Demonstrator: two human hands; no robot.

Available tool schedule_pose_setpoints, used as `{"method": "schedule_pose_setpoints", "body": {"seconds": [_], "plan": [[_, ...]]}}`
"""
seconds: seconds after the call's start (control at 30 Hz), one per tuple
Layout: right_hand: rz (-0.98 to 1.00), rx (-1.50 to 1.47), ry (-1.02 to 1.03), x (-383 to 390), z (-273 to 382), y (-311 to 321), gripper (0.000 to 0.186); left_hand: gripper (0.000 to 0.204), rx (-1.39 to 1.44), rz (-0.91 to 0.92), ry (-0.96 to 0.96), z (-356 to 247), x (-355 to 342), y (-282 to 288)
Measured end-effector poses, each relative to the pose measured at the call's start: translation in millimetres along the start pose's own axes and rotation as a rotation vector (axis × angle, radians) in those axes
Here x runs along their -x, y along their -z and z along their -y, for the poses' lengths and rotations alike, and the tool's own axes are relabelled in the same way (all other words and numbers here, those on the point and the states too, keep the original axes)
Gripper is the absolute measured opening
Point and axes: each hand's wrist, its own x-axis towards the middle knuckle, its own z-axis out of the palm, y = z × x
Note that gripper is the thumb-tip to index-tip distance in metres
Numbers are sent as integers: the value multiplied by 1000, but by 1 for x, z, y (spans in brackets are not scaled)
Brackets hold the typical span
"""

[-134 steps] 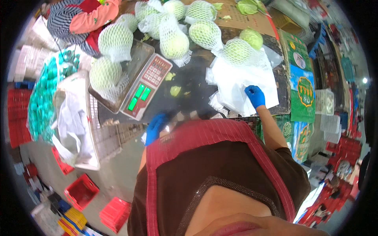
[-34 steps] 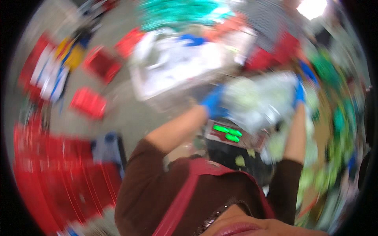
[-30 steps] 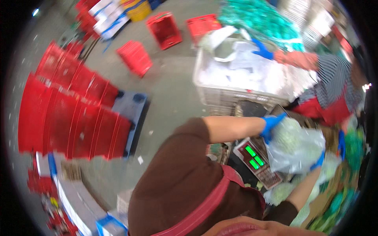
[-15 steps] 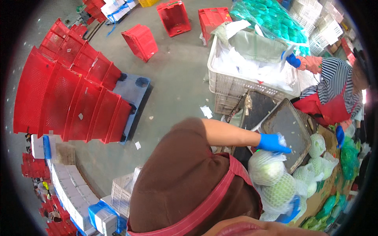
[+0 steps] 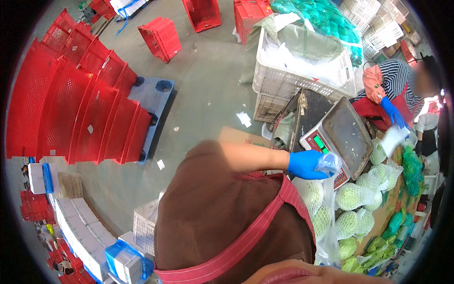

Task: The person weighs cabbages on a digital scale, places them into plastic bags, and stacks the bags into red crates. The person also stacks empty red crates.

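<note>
My left hand [image 5: 306, 164], in a blue glove, is closed around the gathered top of a clear plastic bag [image 5: 333, 242]. Inside the bag, round green cabbages [image 5: 322, 221] in white foam nets hang below the hand. The bag is beside a weighing scale [image 5: 309, 142], whose green display is lit and whose dark, dirty metal pan [image 5: 351, 135] carries only small scraps. More netted cabbages [image 5: 351, 197] lie on the table to the right of the bag. My right hand is out of view.
Across the table a co-worker's blue-gloved hand [image 5: 391, 111] holds a white net sleeve [image 5: 393, 138]. Beyond the scale stands a white crate [image 5: 293, 75] full of white packing. Loose leaves [image 5: 378, 246] lie at the lower right. Stacked red crates [image 5: 71, 109] stand left on a blue pallet [image 5: 158, 106].
My left hand has moved slightly left, lifting the bag of cabbages away from the scale, whose display now shows. My right hand has left the view. The co-worker's hand moved from the crate toward the cabbages.
</note>
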Motion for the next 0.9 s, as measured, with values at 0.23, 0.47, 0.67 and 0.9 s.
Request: {"method": "schedule_pose_setpoints", "body": {"seconds": [0.23, 0.47, 0.67, 0.9], "plan": [[-264, -1226, -290, 25, 42, -7, 29, 24, 381, 289, 72, -54, -58, -10], [-333, -1255, 527, 34, 117, 20, 59, 32, 721, 586, 194, -110, -119, -10], [-32, -927, 78, 3, 164, -28, 47, 36, 780, 991, 475, -147, -127, -39], [137, -754, 127, 0, 119, -41, 35, 24, 435, 1319, 210, -111, -137, -38]]}}
